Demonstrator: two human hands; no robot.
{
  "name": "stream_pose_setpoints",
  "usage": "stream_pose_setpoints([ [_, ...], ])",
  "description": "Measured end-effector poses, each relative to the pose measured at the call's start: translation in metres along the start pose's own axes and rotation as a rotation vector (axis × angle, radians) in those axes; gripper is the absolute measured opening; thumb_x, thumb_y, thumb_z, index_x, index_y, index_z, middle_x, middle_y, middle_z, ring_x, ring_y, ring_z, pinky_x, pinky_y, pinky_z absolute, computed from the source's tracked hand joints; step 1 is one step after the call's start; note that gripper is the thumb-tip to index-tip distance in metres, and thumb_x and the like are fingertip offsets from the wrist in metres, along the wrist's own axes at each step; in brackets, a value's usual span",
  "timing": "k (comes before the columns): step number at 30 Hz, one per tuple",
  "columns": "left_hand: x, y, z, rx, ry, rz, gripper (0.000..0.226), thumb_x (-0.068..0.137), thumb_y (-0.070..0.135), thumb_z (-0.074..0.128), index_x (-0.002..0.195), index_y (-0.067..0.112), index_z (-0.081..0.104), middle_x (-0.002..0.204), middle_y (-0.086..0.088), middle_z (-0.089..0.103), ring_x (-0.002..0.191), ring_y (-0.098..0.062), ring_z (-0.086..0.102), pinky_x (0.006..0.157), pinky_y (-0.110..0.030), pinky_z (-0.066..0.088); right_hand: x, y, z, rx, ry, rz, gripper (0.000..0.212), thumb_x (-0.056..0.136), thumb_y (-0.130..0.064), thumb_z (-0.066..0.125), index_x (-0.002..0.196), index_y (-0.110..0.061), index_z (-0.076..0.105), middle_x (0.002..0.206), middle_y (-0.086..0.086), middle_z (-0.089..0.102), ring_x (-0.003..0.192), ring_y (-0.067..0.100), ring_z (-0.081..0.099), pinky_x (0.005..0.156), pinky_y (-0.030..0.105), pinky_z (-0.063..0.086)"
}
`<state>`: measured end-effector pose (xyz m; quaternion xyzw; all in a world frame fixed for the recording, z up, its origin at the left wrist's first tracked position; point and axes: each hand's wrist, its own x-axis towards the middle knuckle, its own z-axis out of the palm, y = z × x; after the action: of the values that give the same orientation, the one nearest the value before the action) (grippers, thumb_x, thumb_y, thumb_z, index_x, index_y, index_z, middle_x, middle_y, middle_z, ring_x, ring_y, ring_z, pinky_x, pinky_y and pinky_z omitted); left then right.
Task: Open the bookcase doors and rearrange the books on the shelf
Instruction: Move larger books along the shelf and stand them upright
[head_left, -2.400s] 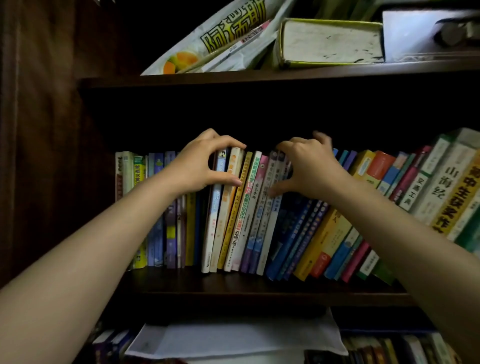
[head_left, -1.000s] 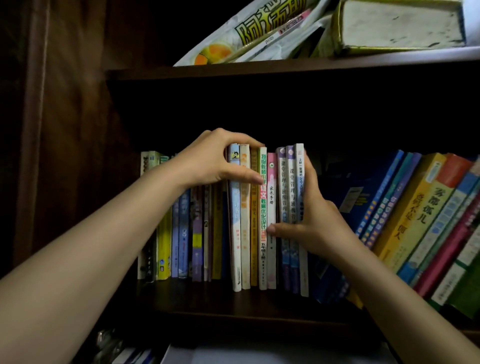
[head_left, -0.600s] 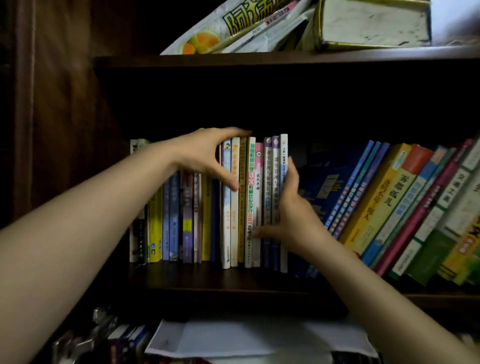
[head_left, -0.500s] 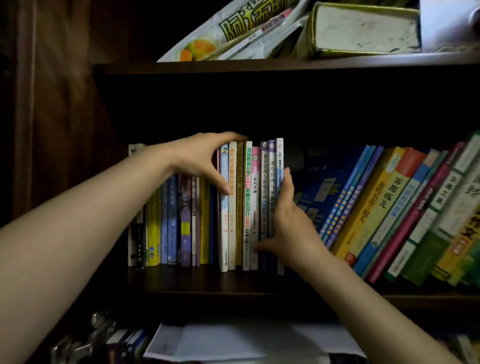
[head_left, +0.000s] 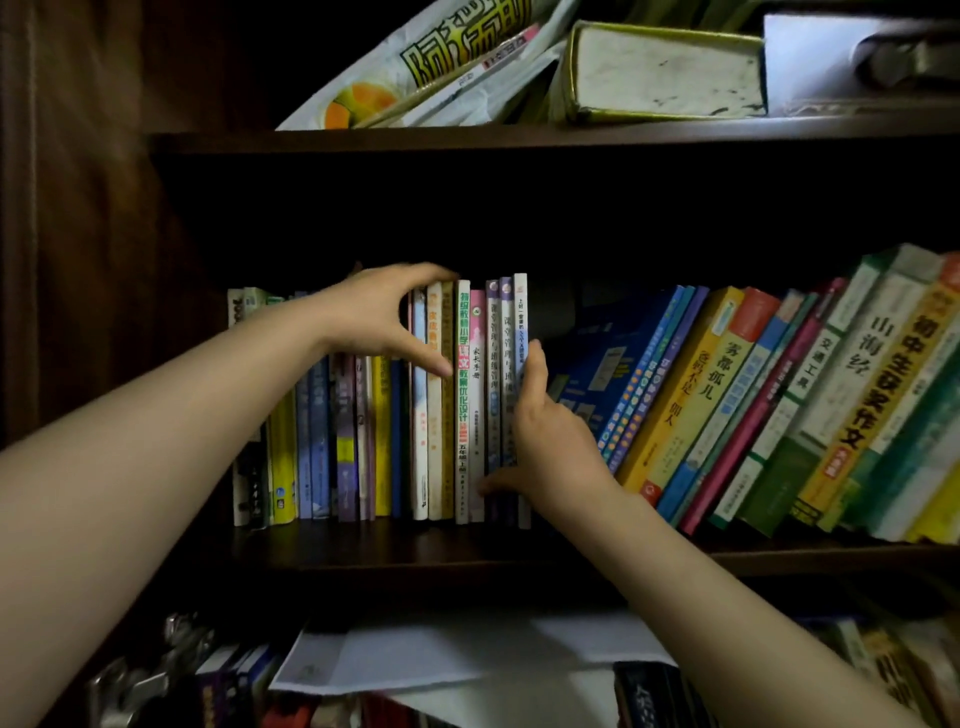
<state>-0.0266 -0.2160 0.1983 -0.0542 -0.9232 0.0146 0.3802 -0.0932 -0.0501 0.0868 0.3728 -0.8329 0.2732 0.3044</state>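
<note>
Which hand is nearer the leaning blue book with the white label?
Right. The right hand sits just left of the blue book, against the upright books. The left hand is farther left, its fingers over those books' tops.

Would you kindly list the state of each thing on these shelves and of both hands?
upright books: standing straight, held between both hands
leaning books: tilted leftward
left hand: grips the upright books' tops
right hand: fingers flat against the end book
thick book: lying flat, upper shelf
</note>
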Motion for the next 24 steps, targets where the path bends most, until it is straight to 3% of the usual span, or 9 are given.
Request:
stream_pose_setpoints([
  [5, 0.007, 0.026, 0.012, -0.058, 0.119, 0.044, 0.085, 0.071, 0.054, 0.069, 0.144, 0.03, 0.034, 0.151, 0.004, 0.034, 0.139, -0.015, 0.029, 0.11, -0.029, 0.025, -0.002, -0.001, 0.002, -0.071, 0.001, -0.003, 0.127, 0.074, -0.035, 0.078, 0.146, -0.009, -0.024, 0.132, 0.012, 0.053, 0.104, 0.025, 0.061, 0.083, 0.032, 0.049],
  [7, 0.012, 0.032, 0.022, -0.085, 0.181, 0.045, 0.074, 0.076, 0.052, 0.068, 0.14, 0.029, 0.041, 0.146, 0.003, 0.042, 0.134, -0.016, 0.036, 0.103, -0.026, 0.028, -0.006, 0.0, 0.003, -0.132, 0.024, -0.034, 0.121, 0.078, -0.042, 0.072, 0.146, -0.005, -0.02, 0.128, 0.009, 0.057, 0.106, 0.022, 0.061, 0.099, 0.034, 0.042],
  [9, 0.016, 0.031, 0.029, -0.103, 0.25, 0.04, 0.063, 0.08, 0.047, 0.067, 0.136, 0.027, 0.048, 0.14, 0.001, 0.048, 0.129, -0.018, 0.041, 0.097, -0.025, 0.032, -0.014, 0.002, 0.004, -0.25, 0.07, -0.077, 0.113, 0.082, -0.05, 0.063, 0.146, -0.001, -0.015, 0.12, 0.004, 0.062, 0.105, 0.017, 0.062, 0.117, 0.037, 0.011],
  [12, 0.018, 0.026, 0.034, -0.11, 0.286, 0.059, 0.058, 0.079, 0.049, 0.066, 0.132, 0.027, 0.052, 0.133, 0.0, 0.053, 0.122, -0.017, 0.047, 0.095, -0.029, 0.037, -0.022, 0.014, 0.017, -0.379, 0.228, -0.086, 0.104, 0.076, -0.054, 0.068, 0.148, 0.001, 0.016, 0.102, 0.003, 0.069, 0.104, 0.021, 0.064, 0.11, 0.041, -0.021],
  [14, 0.02, 0.023, 0.034, -0.111, 0.295, 0.07, 0.058, 0.079, 0.049, 0.066, 0.13, 0.026, 0.054, 0.13, -0.001, 0.056, 0.119, -0.018, 0.049, 0.096, -0.032, 0.04, -0.024, 0.02, 0.023, -0.41, 0.327, -0.038, 0.101, 0.054, -0.054, 0.083, 0.133, 0.0, 0.049, 0.085, 0.006, 0.073, 0.101, 0.029, 0.066, 0.11, 0.051, -0.007],
  [16, 0.019, 0.025, 0.035, -0.101, 0.313, 0.067, 0.057, 0.08, 0.047, 0.067, 0.131, 0.025, 0.054, 0.13, -0.002, 0.056, 0.12, -0.019, 0.049, 0.097, -0.034, 0.041, -0.021, 0.023, 0.028, -0.429, 0.371, -0.03, 0.099, 0.042, -0.055, 0.087, 0.123, -0.003, 0.06, 0.074, 0.007, 0.072, 0.097, 0.031, 0.067, 0.107, 0.053, 0.006],
  [18, 0.018, 0.027, 0.037, -0.076, 0.339, 0.051, 0.056, 0.081, 0.044, 0.067, 0.131, 0.023, 0.053, 0.131, -0.002, 0.055, 0.121, -0.019, 0.048, 0.095, -0.028, 0.036, -0.019, 0.018, 0.023, -0.417, 0.331, -0.006, 0.099, 0.049, -0.057, 0.084, 0.129, -0.005, 0.055, 0.077, 0.007, 0.072, 0.104, 0.032, 0.064, 0.107, 0.053, 0.0],
  [21, 0.017, 0.032, 0.035, -0.057, 0.313, -0.002, 0.057, 0.081, 0.046, 0.066, 0.131, 0.022, 0.054, 0.131, -0.004, 0.055, 0.121, -0.02, 0.047, 0.093, -0.028, 0.035, -0.026, 0.007, 0.014, -0.392, 0.183, 0.064, 0.09, 0.084, -0.054, 0.059, 0.149, -0.011, 0.014, 0.123, 0.01, 0.061, 0.135, 0.032, 0.032, 0.1, 0.053, -0.024],
  [24, 0.018, 0.041, 0.03, -0.055, 0.263, -0.063, 0.064, 0.073, 0.055, 0.07, 0.126, 0.022, 0.055, 0.126, -0.002, 0.056, 0.119, -0.023, 0.048, 0.095, -0.035, 0.039, -0.024, 0.009, 0.014, -0.406, 0.179, 0.031, 0.089, 0.089, -0.052, 0.052, 0.149, -0.011, 0.002, 0.138, 0.011, 0.048, 0.14, 0.031, 0.02, 0.096, 0.051, -0.031],
])
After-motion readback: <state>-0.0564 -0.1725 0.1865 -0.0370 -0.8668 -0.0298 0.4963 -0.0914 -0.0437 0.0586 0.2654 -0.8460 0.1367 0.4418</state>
